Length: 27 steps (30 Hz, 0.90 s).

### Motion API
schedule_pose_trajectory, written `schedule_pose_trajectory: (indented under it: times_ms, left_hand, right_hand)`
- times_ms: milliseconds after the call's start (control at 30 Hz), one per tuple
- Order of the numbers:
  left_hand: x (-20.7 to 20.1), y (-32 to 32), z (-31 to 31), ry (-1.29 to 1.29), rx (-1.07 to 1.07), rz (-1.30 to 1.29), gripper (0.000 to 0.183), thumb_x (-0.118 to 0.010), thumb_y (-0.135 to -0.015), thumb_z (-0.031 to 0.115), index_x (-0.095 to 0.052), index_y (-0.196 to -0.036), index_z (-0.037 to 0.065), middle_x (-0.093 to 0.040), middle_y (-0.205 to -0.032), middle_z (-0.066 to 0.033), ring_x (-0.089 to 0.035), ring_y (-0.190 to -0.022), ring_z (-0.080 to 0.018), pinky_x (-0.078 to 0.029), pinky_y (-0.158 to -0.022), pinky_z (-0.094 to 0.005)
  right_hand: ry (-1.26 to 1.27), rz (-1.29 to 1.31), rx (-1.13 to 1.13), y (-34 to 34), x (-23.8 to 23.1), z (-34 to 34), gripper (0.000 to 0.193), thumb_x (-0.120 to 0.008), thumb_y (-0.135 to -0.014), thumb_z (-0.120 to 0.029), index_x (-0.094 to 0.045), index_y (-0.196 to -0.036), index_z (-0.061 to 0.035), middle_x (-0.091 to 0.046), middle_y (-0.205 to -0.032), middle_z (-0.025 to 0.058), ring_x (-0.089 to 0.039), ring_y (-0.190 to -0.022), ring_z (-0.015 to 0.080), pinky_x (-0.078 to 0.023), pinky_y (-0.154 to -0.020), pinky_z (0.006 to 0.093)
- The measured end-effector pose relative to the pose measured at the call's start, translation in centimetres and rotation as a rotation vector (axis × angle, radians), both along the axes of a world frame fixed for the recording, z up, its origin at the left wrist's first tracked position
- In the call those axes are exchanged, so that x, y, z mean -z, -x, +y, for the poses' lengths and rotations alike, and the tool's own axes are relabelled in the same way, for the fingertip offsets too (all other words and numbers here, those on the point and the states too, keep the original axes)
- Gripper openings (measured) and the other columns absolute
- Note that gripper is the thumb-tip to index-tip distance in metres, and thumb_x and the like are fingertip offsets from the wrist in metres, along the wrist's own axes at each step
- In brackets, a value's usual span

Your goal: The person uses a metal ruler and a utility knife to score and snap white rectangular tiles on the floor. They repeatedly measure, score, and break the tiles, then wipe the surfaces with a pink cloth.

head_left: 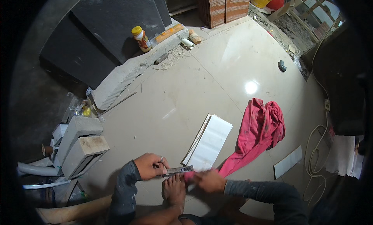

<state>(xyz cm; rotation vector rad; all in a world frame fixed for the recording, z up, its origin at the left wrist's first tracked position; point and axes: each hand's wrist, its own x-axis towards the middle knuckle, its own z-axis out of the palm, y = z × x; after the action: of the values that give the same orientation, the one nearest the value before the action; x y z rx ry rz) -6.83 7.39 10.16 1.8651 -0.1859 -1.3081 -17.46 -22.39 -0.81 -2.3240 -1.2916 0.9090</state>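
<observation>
Over glossy cream floor tiles (pixel 175 104), the left hand (pixel 149 166) grips a grey bar (pixel 176 170) by a bare foot (pixel 173 192); the blurred right hand (pixel 211 181) clutches a pink cloth (pixel 254 128). Dark panels (pixel 116 23) stand beyond.

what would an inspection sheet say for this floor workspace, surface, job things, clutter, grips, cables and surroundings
surface: glossy beige tiled floor, bright glare, small debris
job's things: narrow metal tool; pink cloth, bunched, one end trailing to the tool
clutter: white strips, stacked; grey pipe elbow
grips: left grip closed on the tool; right grip closed on the cloth, blurred
cables: pale cable looped at the right
surroundings: dark panels; yellow-capped bottle; bare foot close to the tool
</observation>
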Motion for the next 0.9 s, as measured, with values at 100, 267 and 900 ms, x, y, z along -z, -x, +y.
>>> schedule_pose_trajectory:
  times_ms: [100, 267, 900]
  left_hand:
    - [0.6, -1.4, 0.8, 0.025, -0.023, -0.022, 0.026, -0.075, -0.093, 0.014, -0.075, -0.116, 0.002, -0.072, -0.081, -0.0026, -0.063, -0.076, -0.0087, -0.052, -0.075, -0.0283]
    - [3.2, -3.2, -1.8, 0.099, -0.127, -0.178, 0.057, -0.073, -0.092, 0.013, -0.06, -0.148, 0.01, -0.073, -0.082, -0.0067, -0.064, -0.07, -0.0137, -0.054, -0.072, -0.0314]
    - [5.1, -9.7, -20.1, -0.505, 0.945, -0.474, 0.043, -0.063, -0.1, 0.039, -0.07, -0.137, 0.019, -0.073, -0.133, -0.0129, -0.069, -0.124, -0.0295, -0.055, -0.103, -0.0506]
  right_hand:
    - [-0.213, -0.061, 0.08, 1.8, -0.5, -0.2, 0.06, -0.059, -0.092, -0.024, -0.053, -0.148, -0.0058, -0.065, -0.123, 0.015, -0.07, -0.105, 0.0321, -0.06, -0.079, 0.0468]
    - [-0.043, -0.13, 0.244, -0.1, 0.2, -4.6, 0.061, -0.063, -0.092, -0.025, -0.05, -0.15, -0.0097, -0.063, -0.126, 0.0143, -0.07, -0.103, 0.0315, -0.06, -0.079, 0.0454]
    - [-0.03, -0.207, 0.255, -1.9, 0.4, -4.3, 0.056, -0.063, -0.092, -0.021, -0.056, -0.147, -0.0128, -0.062, -0.126, 0.0116, -0.07, -0.106, 0.0322, -0.059, -0.079, 0.044]
